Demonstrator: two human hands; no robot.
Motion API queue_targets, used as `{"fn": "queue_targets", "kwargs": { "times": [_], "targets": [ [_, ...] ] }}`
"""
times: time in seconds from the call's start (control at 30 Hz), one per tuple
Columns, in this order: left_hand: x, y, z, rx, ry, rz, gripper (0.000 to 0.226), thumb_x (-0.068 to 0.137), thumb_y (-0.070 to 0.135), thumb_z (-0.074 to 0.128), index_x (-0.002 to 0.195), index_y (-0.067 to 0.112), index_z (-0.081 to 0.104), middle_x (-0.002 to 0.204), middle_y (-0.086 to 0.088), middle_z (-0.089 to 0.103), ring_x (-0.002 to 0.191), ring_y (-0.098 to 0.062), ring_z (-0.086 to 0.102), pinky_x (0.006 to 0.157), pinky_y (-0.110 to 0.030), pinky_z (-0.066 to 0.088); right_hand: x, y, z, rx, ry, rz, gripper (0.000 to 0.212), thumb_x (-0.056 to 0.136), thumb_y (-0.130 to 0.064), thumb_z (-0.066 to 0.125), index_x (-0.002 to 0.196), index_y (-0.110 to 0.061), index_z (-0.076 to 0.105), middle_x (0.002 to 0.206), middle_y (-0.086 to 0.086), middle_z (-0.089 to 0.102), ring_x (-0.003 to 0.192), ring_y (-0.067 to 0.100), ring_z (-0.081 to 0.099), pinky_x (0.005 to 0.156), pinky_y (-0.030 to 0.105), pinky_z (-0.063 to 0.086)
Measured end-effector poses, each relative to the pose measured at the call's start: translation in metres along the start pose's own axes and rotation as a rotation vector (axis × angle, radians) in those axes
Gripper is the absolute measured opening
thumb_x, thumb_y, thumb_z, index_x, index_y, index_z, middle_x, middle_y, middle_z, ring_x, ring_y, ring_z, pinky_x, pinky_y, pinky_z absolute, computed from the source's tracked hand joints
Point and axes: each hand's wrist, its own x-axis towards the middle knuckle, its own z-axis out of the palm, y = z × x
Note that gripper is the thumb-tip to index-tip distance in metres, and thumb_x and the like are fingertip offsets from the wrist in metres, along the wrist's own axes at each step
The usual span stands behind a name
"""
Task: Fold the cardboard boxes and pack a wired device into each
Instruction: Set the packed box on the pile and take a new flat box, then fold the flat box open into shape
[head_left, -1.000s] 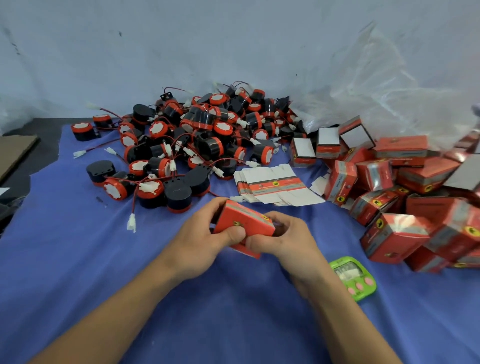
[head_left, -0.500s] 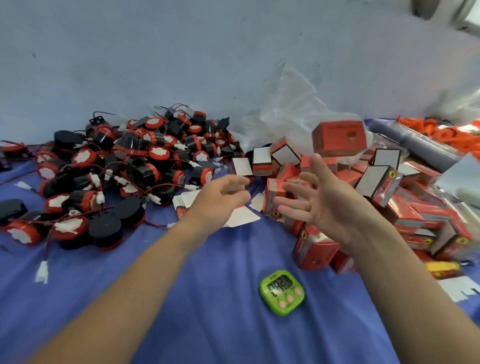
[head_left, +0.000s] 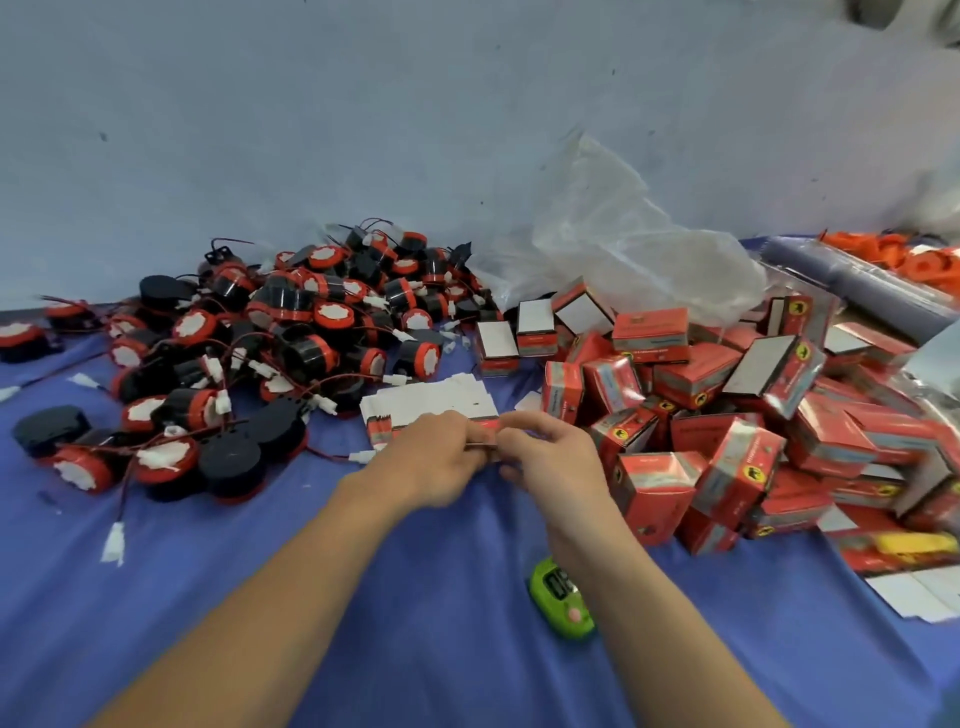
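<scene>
No print is reading clearly: lettering on the boxes (head_left: 652, 338) at three o'clock is blurring (yellow badges (head_left: 751, 472) showing only), timer (head_left: 558, 597) digits at six o'clock smearing.

**Work surface and backdrop**

- Wall (head_left: 363, 130): pale blue-grey, matt and plain. It fills the upper half of the view and has a few small dark specks and scuffs.
- Cloth (head_left: 415, 649): blue and lightly creased. It covers the table from the foot of the wall to the near edge of the view, and the table itself is hidden beneath it.
- Bag (head_left: 649, 260): clear plastic, crumpled, standing against the wall right of centre.
- Roll (head_left: 857, 280): grey-blue film, lying far right by the wall.
- Orange parts (head_left: 909, 257): just behind the roll, blurred.
- Timer (head_left: 556, 592): small, green, on the cloth near the front.
- Light: even, diffuse, cool.
</scene>
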Motion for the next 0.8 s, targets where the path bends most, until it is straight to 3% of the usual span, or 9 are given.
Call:
{"fn": "queue_targets", "kwargs": {
  "times": [0.1,0.17,0.3,0.43,0.5,0.57,0.63,0.7,0.8],
  "targets": [
    [-0.011,-0.005,-0.008,-0.095,0.130,0.038,0.032,0.100,0.018,0.059,0.113,0.040,0.079,0.112,0.003,0.078,0.100,-0.018,0.069,0.081,-0.029,0.051,-0.002,0.003,0.006,0.001,0.135,0.003,0.039,0.081,-0.036,0.071,0.120,-0.030,0.069,0.122,-0.008,0.070,0.114,0.016,0.066,0.098,0.045,0.057],
    [-0.020,-0.005,-0.012,-0.118,0.325,0.107,0.035,0.098,0.010,0.062,0.117,0.033,0.079,0.117,0.006,0.078,0.111,-0.016,0.069,0.093,-0.033,0.053,-0.006,0.001,0.013,0.078,0.122,0.039,0.046,0.090,-0.040,0.070,0.132,-0.025,0.064,0.129,-0.004,0.067,0.114,0.019,0.067,0.093,0.045,0.061],
    [-0.045,-0.001,-0.022,-0.258,0.498,0.285,0.030,0.094,0.006,0.067,0.113,0.024,0.081,0.114,0.009,0.077,0.109,-0.002,0.069,0.094,-0.028,0.054,-0.007,-0.005,0.018,0.373,0.083,0.097,0.026,0.098,-0.043,0.065,0.094,-0.022,0.080,0.094,0.002,0.079,0.080,0.024,0.078,0.064,0.034,0.063],
    [-0.076,0.005,-0.027,-0.262,0.377,0.352,0.040,0.082,0.006,0.064,0.108,0.030,0.082,0.118,0.021,0.074,0.114,0.006,0.066,0.099,-0.017,0.051,-0.010,-0.007,0.022,0.520,-0.060,0.205,0.014,0.099,-0.010,0.063,0.095,-0.004,0.075,0.091,0.016,0.079,0.078,0.028,0.078,0.069,0.042,0.065],
    [-0.091,0.001,-0.028,-0.307,0.191,0.281,0.052,0.072,0.011,0.059,0.107,0.045,0.078,0.119,0.039,0.066,0.117,0.015,0.060,0.098,-0.009,0.046,-0.012,0.003,0.025,0.364,-0.108,0.142,0.025,0.094,0.009,0.055,0.093,-0.007,0.075,0.093,0.014,0.079,0.088,0.029,0.077,0.080,0.045,0.064],
    [-0.102,-0.008,-0.025,-0.347,0.140,0.181,0.055,0.067,0.016,0.057,0.098,0.057,0.076,0.115,0.045,0.064,0.118,0.019,0.056,0.100,-0.008,0.044,-0.016,0.013,0.032,0.190,-0.113,0.036,0.033,0.095,0.009,0.053,0.100,-0.013,0.076,0.098,0.009,0.080,0.098,0.029,0.075,0.089,0.049,0.061],
    [-0.106,-0.026,-0.027,-0.325,0.421,0.082,0.059,0.078,0.013,0.063,0.112,0.061,0.070,0.126,0.046,0.058,0.127,0.021,0.047,0.107,-0.005,0.036,-0.017,0.022,0.046,0.145,-0.105,-0.059,0.030,0.093,0.006,0.057,0.093,-0.016,0.078,0.091,0.005,0.079,0.087,0.021,0.070,0.079,0.042,0.058],
    [-0.104,-0.045,-0.035,-0.252,0.671,-0.085,0.063,0.094,0.016,0.071,0.147,0.045,0.052,0.149,0.036,0.040,0.139,0.017,0.032,0.115,-0.011,0.025,-0.022,0.028,0.068,0.144,-0.108,-0.151,0.029,0.090,0.004,0.059,0.088,-0.017,0.079,0.081,0.005,0.075,0.077,0.009,0.058,0.070,0.028,0.051],
    [-0.104,-0.070,-0.055,-0.550,0.664,-0.246,0.062,0.100,0.028,0.067,0.154,0.041,0.040,0.137,0.031,0.053,0.116,0.022,0.050,0.092,-0.001,0.038,-0.033,0.039,0.103,0.108,-0.144,-0.271,0.027,0.088,0.003,0.060,0.090,-0.016,0.079,0.077,0.011,0.068,0.077,0.006,0.048,0.071,0.030,0.045]
  ]
}}
